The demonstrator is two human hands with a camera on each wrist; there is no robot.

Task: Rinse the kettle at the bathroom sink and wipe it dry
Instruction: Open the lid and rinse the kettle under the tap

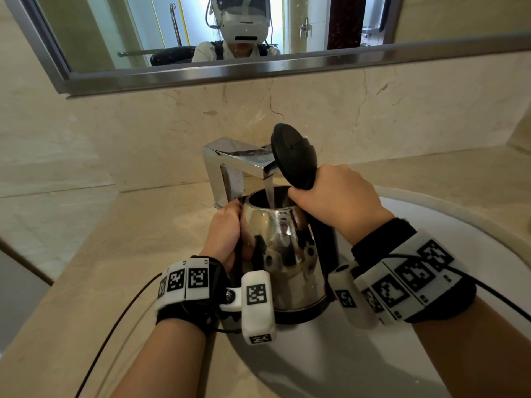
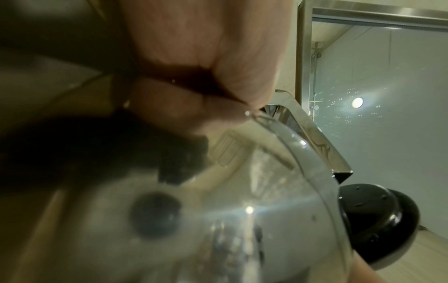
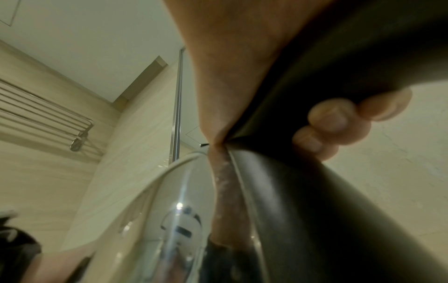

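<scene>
R hand (image 1: 334, 201) wraps kettle (image 1: 284, 254) handle at 3 o'clock; L hand (image 1: 227, 234) grips its spout side, 9 o'clock. Kettle over sink (image 1: 431, 354) under running tap (image 1: 238, 159), lid (image 1: 293, 153) up. L fingertips hidden.

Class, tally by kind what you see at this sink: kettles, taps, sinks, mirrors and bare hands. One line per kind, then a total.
Kettles: 1, kettle
Taps: 1, tap
Sinks: 1, sink
Mirrors: 1, mirror
Hands: 2, left hand and right hand
Total: 6
</scene>
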